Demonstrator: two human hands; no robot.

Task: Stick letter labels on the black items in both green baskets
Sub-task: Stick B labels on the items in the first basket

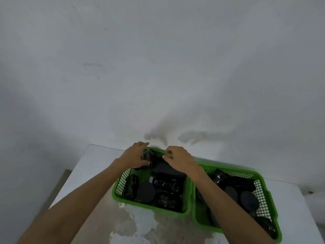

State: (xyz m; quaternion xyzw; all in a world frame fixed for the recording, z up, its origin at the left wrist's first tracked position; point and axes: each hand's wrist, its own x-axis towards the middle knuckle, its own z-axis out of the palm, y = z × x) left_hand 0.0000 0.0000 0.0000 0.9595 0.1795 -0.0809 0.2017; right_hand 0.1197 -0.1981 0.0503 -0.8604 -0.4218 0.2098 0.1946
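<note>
Left hand (135,154) is gripping a crinkly black wrapped item (148,155) over the far end of the left green plastic mesh basket (121,184). Right hand (177,159) is pinching something tiny beside it, can't tell what. Both this and the right green basket (262,196) are looking full of black items, no letter labels showing, so I'm guessing barely started.

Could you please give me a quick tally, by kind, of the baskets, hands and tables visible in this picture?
Green baskets: 2 (left basket, right basket)
Hands: 2 (left hand, right hand)
Tables: 1 (white table)
Total: 5
</note>
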